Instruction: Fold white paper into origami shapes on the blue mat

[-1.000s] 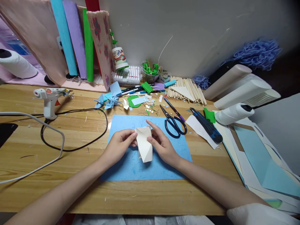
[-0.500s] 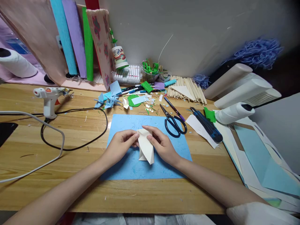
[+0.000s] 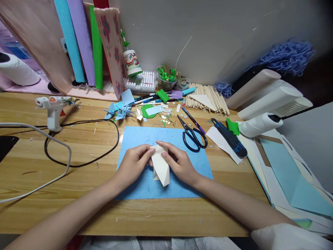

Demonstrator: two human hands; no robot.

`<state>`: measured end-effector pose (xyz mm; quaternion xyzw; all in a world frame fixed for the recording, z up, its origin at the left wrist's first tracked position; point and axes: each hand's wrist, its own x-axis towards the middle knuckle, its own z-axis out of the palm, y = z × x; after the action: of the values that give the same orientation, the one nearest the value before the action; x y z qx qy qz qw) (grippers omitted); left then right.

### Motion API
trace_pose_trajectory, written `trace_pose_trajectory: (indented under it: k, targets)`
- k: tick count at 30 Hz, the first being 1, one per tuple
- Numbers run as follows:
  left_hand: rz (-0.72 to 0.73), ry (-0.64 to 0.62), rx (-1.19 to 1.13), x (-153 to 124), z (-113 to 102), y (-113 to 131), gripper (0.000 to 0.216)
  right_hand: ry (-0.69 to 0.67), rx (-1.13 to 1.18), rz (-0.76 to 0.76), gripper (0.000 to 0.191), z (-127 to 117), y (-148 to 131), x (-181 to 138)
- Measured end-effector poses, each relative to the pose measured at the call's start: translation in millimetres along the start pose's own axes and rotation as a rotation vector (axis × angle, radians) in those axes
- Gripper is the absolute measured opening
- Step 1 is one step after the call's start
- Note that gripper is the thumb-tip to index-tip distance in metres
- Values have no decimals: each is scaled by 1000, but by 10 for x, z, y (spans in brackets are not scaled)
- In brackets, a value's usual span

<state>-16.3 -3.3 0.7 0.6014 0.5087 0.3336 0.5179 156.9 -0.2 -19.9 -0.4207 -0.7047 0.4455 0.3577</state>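
A folded piece of white paper [image 3: 160, 167] lies on a light blue sheet [image 3: 145, 139] in the middle of the wooden desk. My left hand [image 3: 134, 162] pinches the paper's upper left edge with thumb and fingers curled. My right hand [image 3: 178, 163] presses on the paper's upper right side, its fingers bent over the fold. The paper's pointed lower end sticks out toward me between both hands.
Black-handled scissors [image 3: 192, 137] and a blue utility knife [image 3: 230, 139] lie right of the sheet. A white glue gun [image 3: 53, 107] with black cord [image 3: 85, 161] stands at left. Wooden sticks [image 3: 205, 100], markers [image 3: 142, 83], paper scraps and rolls crowd the back.
The right flap of the white paper has been folded inward, making it narrower. My right hand has moved down onto the fold; the left hand has stayed put.
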Motion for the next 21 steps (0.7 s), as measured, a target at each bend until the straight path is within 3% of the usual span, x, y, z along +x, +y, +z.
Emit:
trace_pose_trajectory:
  k: [7, 14, 21]
  targets:
    - [-100, -22, -101, 27, -4, -7, 25, 16, -61, -48, 35, -1, 4, 5]
    - [-85, 3, -142, 28, -13, -5, 23, 31, -114, -108, 36, -7, 5, 10]
    - [-217, 29, -295, 51, -34, -12, 21, 30, -139, -114, 37, -9, 1, 6]
